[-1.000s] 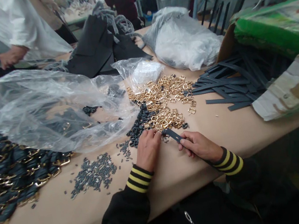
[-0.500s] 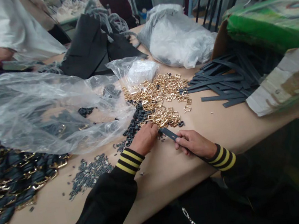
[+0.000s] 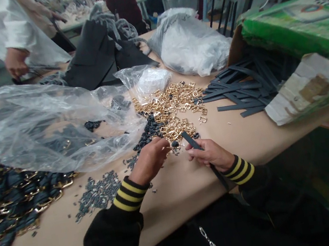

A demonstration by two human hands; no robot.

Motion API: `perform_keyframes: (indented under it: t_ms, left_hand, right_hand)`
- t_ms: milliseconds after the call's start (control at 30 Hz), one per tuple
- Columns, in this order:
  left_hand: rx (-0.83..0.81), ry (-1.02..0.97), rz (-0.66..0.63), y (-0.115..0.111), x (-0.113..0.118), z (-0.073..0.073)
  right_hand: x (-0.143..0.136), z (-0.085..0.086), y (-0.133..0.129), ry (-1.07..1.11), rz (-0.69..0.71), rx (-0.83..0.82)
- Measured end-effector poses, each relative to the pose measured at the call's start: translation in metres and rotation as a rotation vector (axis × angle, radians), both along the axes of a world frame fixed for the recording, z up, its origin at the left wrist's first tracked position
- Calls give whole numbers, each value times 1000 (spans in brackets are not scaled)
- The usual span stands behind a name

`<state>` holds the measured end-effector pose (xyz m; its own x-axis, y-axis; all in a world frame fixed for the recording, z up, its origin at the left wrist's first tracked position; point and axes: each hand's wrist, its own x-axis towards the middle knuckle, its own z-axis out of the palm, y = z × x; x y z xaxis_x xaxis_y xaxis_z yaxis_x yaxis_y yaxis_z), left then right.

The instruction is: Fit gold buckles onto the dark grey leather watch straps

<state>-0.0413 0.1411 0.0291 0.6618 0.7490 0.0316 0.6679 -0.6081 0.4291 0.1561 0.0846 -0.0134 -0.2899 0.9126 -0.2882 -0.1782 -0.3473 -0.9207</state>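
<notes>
At far left, on a brown-covered table (image 3: 179,205), a heap of dark leather-like pieces fitted with gold metal frames (image 3: 12,183). Above and behind, a co-worker's hand (image 3: 16,64) below a white sleeve. Next, a crumpled clear plastic bag (image 3: 36,116), with a scatter of tiny dark-grey pieces (image 3: 100,191) just below. Farther back, a stack of flat black sheets (image 3: 91,53).

At centre, left hand (image 3: 149,160) low over the table, narrow, fingertips drawn together; contents of the pinch impossible to tell. Just beyond, a mound of small black looped pieces (image 3: 148,132), adjoining a spread of rectangular gold metal buckles (image 3: 180,128).

Right of centre, a long flat dark-grey strap (image 3: 191,140), slanting from beside the buckles down to the table's near edge; held between thumb and fingers of the right hand (image 3: 213,154). At right, a bundle of similar dark straps (image 3: 247,87), beside a green-and-white printed carton (image 3: 291,32).
</notes>
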Motion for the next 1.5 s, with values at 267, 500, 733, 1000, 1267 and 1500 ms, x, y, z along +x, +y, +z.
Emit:
perform_keyframes:
  t_ms: [267, 500, 733, 1000, 1267, 1500]
  left_hand:
    - [1, -280, -85, -50, 2, -1]
    - [-573, -801, 412, -77, 8, -19]
    - [-984, -1160, 709, -85, 15, -19]
    - [-624, -1080, 765, -97, 23, -15]
    - [-1209, -1329, 650, -93, 28, -9]
    - [-413, -919, 736, -103, 36, -24]
  right_hand:
    - [-18, 7, -3, 335, 243, -295]
    - [-21, 8, -12, 175, 156, -68]
    - [-25, 7, -18, -164, 140, 182]
    - [-29, 19, -24, -352, 73, 305]
    - [-23, 16, -22, 0, 213, 199]
    - [-26, 11, -25, -172, 115, 208]
